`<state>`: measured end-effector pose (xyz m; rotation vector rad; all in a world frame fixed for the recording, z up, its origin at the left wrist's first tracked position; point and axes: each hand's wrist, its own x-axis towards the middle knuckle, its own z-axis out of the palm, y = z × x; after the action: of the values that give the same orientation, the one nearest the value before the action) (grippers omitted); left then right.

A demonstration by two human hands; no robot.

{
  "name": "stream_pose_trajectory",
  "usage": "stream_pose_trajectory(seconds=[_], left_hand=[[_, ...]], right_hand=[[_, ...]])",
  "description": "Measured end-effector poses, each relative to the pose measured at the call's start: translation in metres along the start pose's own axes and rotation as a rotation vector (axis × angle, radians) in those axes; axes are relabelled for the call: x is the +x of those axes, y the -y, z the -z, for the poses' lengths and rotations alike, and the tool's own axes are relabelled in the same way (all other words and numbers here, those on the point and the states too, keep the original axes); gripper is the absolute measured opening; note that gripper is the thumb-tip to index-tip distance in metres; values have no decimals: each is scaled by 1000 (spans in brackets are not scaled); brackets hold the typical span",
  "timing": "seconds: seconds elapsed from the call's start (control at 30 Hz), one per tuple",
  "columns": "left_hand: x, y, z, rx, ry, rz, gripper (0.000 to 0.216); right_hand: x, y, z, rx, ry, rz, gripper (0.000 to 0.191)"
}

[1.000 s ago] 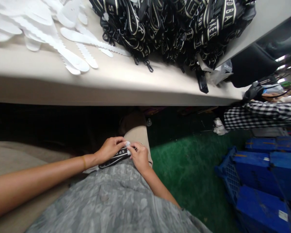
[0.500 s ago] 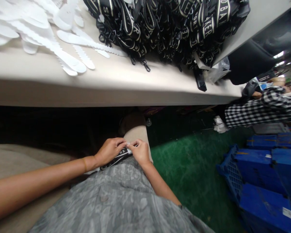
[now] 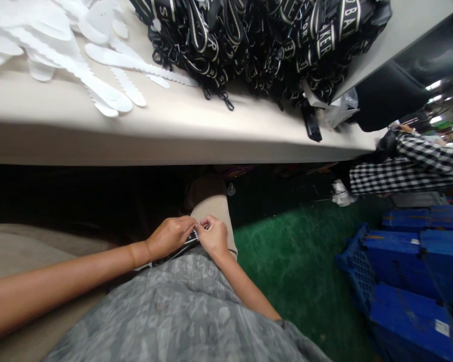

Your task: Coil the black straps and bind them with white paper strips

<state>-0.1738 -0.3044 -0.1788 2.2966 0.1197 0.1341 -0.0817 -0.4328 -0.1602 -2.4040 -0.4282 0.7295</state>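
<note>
Over my lap, my left hand (image 3: 171,235) and my right hand (image 3: 213,236) meet at the fingertips, both pinched closed. Between and below them runs a black lanyard strap (image 3: 184,246) with white lettering, lying across my thigh. A tiny pale piece shows where the fingertips come together; it is too small to name. My fingers partly hide the strap. Above, on the table, lies a large heap of similar black lanyards (image 3: 249,50) with pale print and small metal hooks.
White serrated plastic strips (image 3: 109,93) lie piled at the table's left. A black flat object (image 3: 311,123) sits near the table edge (image 3: 173,148). At right, blue boxes (image 3: 403,311) and a blue crate (image 3: 358,271) stand on the green floor. A person in a checked sleeve (image 3: 392,176) is beyond.
My fingers have shifted slightly and drawn closer together, with the right hand curling a little more. Less of the strap's lettering shows. The person at right has moved an arm.
</note>
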Motion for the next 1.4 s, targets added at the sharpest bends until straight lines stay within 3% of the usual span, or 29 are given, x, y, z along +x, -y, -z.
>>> stream_pose_trajectory(seconds=[0.23,0.47,0.63,0.8,1.03,1.23,1.4], left_hand=[[-6,4,-4,-9,17,-55,28],[-2,6,-6,-211,56,146,32],[-3,1,-3,-302,122,253,30],[7,3,4,-349,115,333,27],[21,14,13,-456,264,280,27],[17,15,19,-231,350,14,33],[15,14,18,-207,325,24,28]], right_hand=[[-5,1,-7,-216,-45,58,2],[-8,-7,-6,-217,-106,131,10],[-9,-7,-8,-236,-125,157,6],[-9,-10,-7,-125,-144,213,7],[-10,-15,-3,26,-121,203,8],[-10,-15,-2,34,-101,219,7],[-13,-12,1,84,-106,336,16]])
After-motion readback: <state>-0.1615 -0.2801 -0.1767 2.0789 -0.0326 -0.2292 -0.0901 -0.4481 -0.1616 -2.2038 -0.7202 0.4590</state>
